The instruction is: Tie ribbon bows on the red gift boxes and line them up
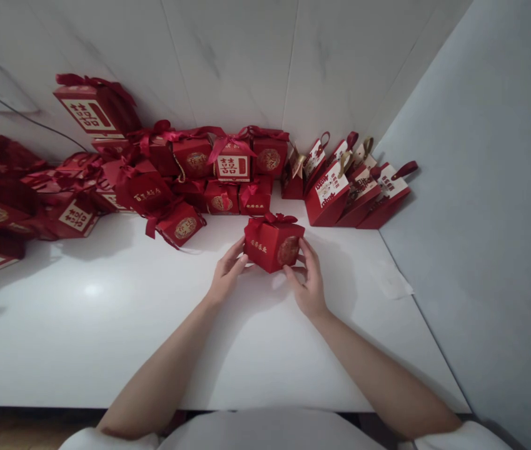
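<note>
A small red gift box [272, 242] with a ribbon bow on top and gold print stands on the white table [106, 325], a little past its middle. My left hand [226, 272] touches the box's left lower side with its fingers curled against it. My right hand [306, 279] grips the box's right side, thumb in front and fingers behind. Both hands hold the box between them.
Several more red gift boxes [227, 165] are piled along the back wall and to the left. Several red bags with handles [354, 187] lean at the back right. A grey wall [490, 219] bounds the table on the right. A scrap of white paper [394, 281] lies near it.
</note>
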`<state>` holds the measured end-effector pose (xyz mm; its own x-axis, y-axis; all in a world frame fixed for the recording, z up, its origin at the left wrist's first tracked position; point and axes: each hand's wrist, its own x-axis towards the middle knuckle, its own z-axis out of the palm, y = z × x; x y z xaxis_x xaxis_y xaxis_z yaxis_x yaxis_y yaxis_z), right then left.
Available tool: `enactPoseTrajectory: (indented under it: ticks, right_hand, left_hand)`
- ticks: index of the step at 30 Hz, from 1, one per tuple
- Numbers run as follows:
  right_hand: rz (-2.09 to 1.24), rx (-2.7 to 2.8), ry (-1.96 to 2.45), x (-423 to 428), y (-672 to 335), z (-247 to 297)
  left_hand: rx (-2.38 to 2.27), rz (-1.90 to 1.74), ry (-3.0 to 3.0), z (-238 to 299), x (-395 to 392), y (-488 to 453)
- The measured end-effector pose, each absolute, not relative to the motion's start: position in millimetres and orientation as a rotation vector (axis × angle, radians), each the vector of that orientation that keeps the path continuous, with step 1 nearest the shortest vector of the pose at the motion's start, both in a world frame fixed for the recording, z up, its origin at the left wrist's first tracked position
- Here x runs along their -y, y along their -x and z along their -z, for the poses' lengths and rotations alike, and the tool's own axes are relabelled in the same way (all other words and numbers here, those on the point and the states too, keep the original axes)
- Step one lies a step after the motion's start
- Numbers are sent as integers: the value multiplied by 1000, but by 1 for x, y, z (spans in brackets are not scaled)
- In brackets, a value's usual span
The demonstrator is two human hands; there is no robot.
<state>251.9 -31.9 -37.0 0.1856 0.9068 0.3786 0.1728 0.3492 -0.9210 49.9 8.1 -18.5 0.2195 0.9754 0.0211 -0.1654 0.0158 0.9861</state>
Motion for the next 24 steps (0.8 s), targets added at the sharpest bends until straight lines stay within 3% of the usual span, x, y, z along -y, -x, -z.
enactPoseTrajectory:
  ticks: [6,15,24]
  right_hand:
    - [-628,1406,1083,38,-247,33]
    - [-1271,1210,832,33,-248,32]
    - [-1332,1152,832,32,-248,39]
  left_hand:
    - [-891,-1022,-1203,22,-8,-53]
    - [-754,-940,-983,31,-9,-51]
    - [-684,-880,-1004,31,-7,-51]
